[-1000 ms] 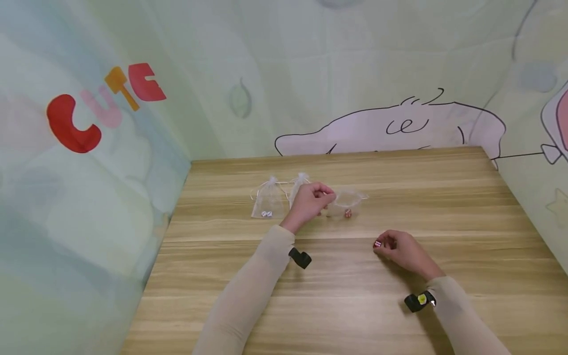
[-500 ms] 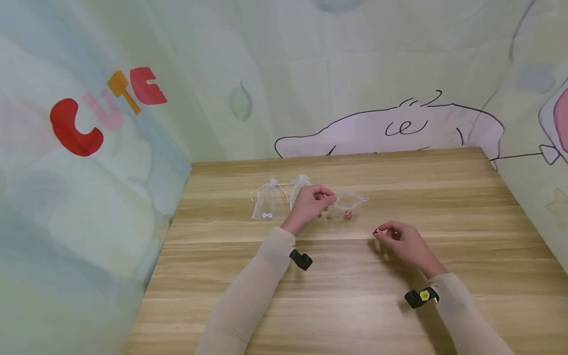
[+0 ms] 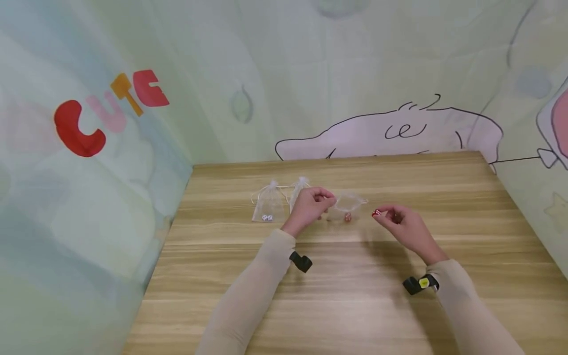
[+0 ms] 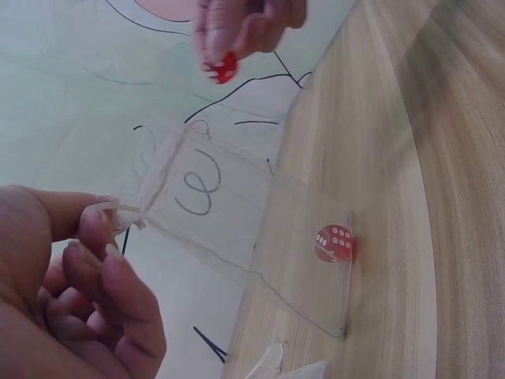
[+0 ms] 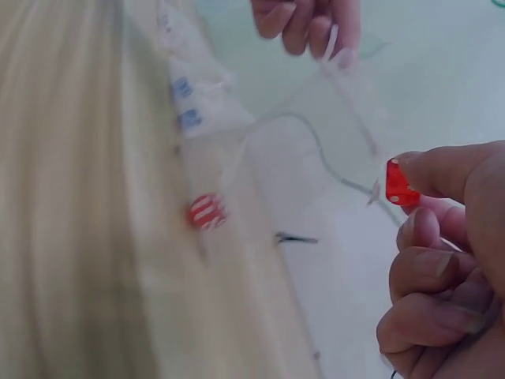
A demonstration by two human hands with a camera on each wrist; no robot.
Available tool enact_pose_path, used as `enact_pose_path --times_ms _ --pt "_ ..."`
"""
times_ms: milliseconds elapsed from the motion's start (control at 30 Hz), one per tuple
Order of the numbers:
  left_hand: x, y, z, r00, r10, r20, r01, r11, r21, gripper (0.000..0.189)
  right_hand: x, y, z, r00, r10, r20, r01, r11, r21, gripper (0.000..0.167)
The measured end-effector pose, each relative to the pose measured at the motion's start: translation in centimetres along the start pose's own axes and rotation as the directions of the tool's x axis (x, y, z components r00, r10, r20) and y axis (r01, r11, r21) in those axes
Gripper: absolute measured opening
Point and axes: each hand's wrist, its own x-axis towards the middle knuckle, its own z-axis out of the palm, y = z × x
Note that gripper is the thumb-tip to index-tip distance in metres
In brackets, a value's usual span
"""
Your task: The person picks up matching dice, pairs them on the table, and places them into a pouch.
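My left hand [image 3: 309, 206] pinches the gathered rim and white drawstring of a sheer drawstring bag [image 4: 237, 229]. The bag stands upright on the table, its mouth held up and spread. Inside, at the bottom, lies a red die with white pips [image 4: 334, 243]. My right hand [image 3: 407, 228] is raised to the right of the bag. Between its thumb and index finger it pinches another red die [image 5: 399, 183]. This held die is level with the bag's mouth and apart from it.
Left of my left hand lies a tied sheer bag [image 3: 268, 203] with white dice inside. A second tied bag [image 3: 300, 186] is partly hidden behind that hand. A printed cloth wall [image 3: 248, 123] borders the wooden table [image 3: 337, 296] at the back.
My right hand has lifted from near the table, carrying its red die away from me toward the bag's level. The left hand and the bag have stayed nearly in place.
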Motion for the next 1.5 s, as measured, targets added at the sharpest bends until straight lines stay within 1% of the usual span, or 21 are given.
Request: enact_pose_path --times_ms 133,233,433,567,733,1000,1200,1333,1400,1500 --pt "-0.1 -0.1 0.0 1.000 0.013 -0.003 -0.013 1.000 0.004 0.010 1.2 -1.6 0.1 0.998 -0.052 -0.031 0.052 0.999 0.001 0.027" --pt "-0.1 -0.2 0.0 1.000 0.016 -0.002 -0.016 1.000 0.003 0.010 2.1 -2.6 0.4 0.996 -0.078 -0.038 0.078 0.997 0.010 0.025" --pt "0.0 -0.3 0.2 1.000 0.023 0.002 -0.023 1.000 0.000 0.010 3.2 -4.2 1.0 0.994 -0.105 -0.011 0.105 0.994 -0.015 0.023" --pt "0.0 -0.2 0.1 1.000 0.027 0.000 -0.027 1.000 0.003 0.010 3.6 -4.6 1.4 0.993 -0.119 0.006 0.119 0.993 -0.017 0.022" --pt "0.0 -0.2 0.1 0.999 0.032 -0.003 -0.032 0.999 -0.011 0.009 3.9 -4.5 1.7 0.990 -0.140 0.004 0.140 0.990 -0.034 0.021" --pt "0.1 -0.1 0.1 1.000 0.031 0.004 -0.031 1.000 -0.003 0.009 4.1 -4.2 1.9 0.995 -0.085 0.048 0.087 0.995 -0.057 0.030" --pt "0.1 -0.2 0.0 1.000 0.029 0.010 -0.030 0.999 0.020 0.010 4.2 -3.8 1.6 0.996 -0.085 0.034 0.087 0.994 -0.062 0.035" --pt "0.2 -0.2 0.0 1.000 0.028 0.005 -0.028 0.999 0.024 0.010 4.1 -3.4 1.5 0.996 -0.080 0.044 0.083 0.995 -0.063 0.039" --pt "0.2 -0.2 -0.1 1.000 0.025 0.007 -0.025 1.000 0.016 0.010 4.0 -3.1 1.4 0.996 -0.068 0.061 0.071 0.996 -0.050 0.041" --pt "0.3 -0.3 -0.1 1.000 0.021 0.003 -0.021 1.000 0.000 0.011 3.8 -2.7 1.3 0.993 -0.061 0.106 0.065 0.997 -0.043 0.045"
